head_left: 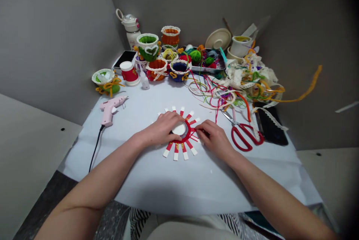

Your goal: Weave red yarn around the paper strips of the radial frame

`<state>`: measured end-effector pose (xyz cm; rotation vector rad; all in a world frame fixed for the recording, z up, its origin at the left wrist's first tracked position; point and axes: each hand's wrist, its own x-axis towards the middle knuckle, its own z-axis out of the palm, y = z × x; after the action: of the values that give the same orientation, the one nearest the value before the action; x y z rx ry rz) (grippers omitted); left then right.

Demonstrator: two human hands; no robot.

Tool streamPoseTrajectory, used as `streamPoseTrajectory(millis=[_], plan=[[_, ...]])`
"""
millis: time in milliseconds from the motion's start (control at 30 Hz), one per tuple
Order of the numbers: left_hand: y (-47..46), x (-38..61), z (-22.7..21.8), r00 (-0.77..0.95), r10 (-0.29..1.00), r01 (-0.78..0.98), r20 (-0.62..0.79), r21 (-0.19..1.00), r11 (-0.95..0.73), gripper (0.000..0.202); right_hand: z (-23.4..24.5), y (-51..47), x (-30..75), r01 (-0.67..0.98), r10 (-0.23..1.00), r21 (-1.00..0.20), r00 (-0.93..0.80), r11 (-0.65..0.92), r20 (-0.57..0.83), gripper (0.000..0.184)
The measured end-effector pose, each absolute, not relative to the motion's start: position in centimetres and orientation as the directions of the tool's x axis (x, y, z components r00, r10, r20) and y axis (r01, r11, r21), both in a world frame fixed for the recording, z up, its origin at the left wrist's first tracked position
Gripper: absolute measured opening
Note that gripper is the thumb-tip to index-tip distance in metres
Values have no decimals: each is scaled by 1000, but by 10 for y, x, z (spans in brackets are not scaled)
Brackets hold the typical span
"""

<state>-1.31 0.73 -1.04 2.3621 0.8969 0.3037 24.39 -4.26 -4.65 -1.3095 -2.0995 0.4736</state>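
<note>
Left forearm (117,169): reaches in bare from the lower left, slanting inward and forward over the table (196,187).
Left hand (161,128): lies back up, low over the left side of the cut paper cup (175,153), wrist nearly straight.
Left grip: fairly wide, thumb to the near side and fingers to the far side of the white round base (178,129), holding the cup down.
Right forearm (260,180): comes in bare from the lower right, slanting inward and forward.
Right hand (214,137): rests just right of the cup, back turned up and outward, fingers bent toward the palm.
Right grip: narrow, thumb and forefinger meeting on the red yarn (193,135) beside the right-hand strips.
Cut paper cup: lies at the middle of the table, strips splayed like rays, red inward and white at the tips.
Scissors (236,123): lie right of the right hand, blades pointing away to the far left.
Glue gun (109,111): lies well apart from the left hand, nozzle to the right.
Far edge: carries trimmed pots (148,52) and, farther right, tangled lace and yarn (244,77).
</note>
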Motion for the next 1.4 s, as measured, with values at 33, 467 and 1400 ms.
streamPoseTrajectory(millis=[33, 467, 1400], plan=[[7, -13, -11, 742, 671, 539, 2, 593, -598, 51, -45, -43, 245, 665, 892, -595, -328, 452, 311, 16], [12, -18, -13, 813, 582, 441, -2, 656, -613, 58, -32, -98, 261, 604, 748, -442, -504, 663, 433, 19], [5, -10, -10, 733, 680, 523, 28, 616, -589, 52, -43, -35, 253, 697, 902, -573, -335, 431, 271, 14]])
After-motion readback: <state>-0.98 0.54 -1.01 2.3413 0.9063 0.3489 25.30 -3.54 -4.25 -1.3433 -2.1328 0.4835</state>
